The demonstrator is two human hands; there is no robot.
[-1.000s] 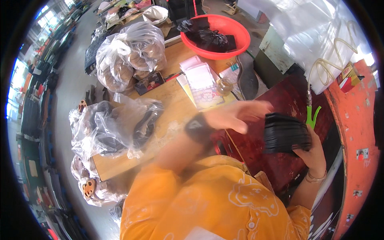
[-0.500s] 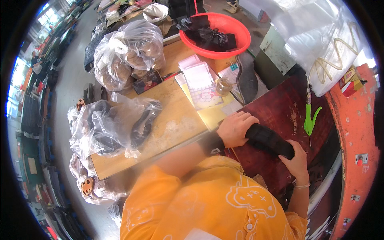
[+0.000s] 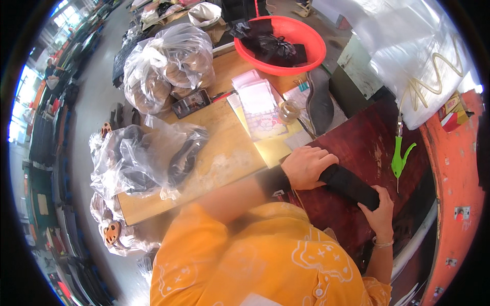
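Note:
A long, thick black piece shaped like a shoe sole [image 3: 350, 185] is held above the dark red board [image 3: 352, 137]. My left hand [image 3: 308, 167] grips its upper left end, fingers bent over the edge. At the lower right end my right hand [image 3: 378, 208] holds it between thumb and fingers. A smooth dark face of the sole shows between the hands; its underside is hidden. Beyond the board, another grey-black sole [image 3: 320, 102] lies by a small glass jar [image 3: 289, 111]. A green air blow gun [image 3: 399, 158] hangs from a coiled hose to the right.
On the wooden table [image 3: 224, 153] are papers [image 3: 256, 102], a phone [image 3: 191, 103] and clear bags of soles [image 3: 168, 66]. A red basin [image 3: 311, 51] with black plastic stands at the back. An orange machine frame [image 3: 454, 168] borders the right side.
The black sole has turned in my hands, so a smoother, flatter face shows. Both hands have stayed at its ends. The whole view has shifted slightly.

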